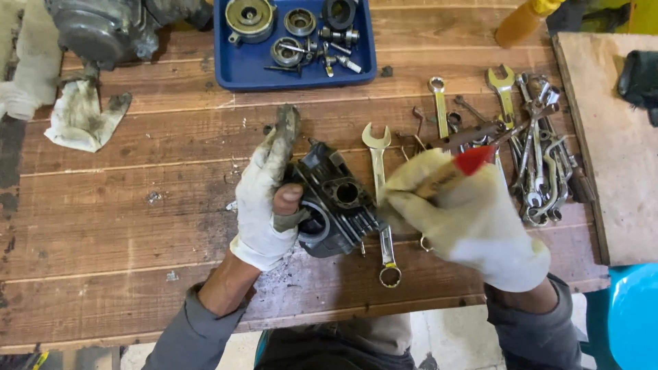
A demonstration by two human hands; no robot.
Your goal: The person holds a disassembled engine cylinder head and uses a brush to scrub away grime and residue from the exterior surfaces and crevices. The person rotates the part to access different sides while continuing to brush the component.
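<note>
My left hand (264, 199), in a dirty white glove torn at the thumb, grips a dark finned engine cylinder (334, 205) just above the wooden table (137, 226). My right hand (466, 212), in a pale glove, holds a tool with a red handle (474, 158) against the cylinder's right side; the tool's working end is hidden. A combination spanner (381, 199) lies on the table under both hands.
A blue tray (240, 68) of small engine parts sits at the back centre. Several spanners (541, 151) lie heaped at the right beside a wooden board (617, 171). A rag (79, 120) and an engine block (103, 27) are at the back left. An orange bottle (521, 20) stands at the back.
</note>
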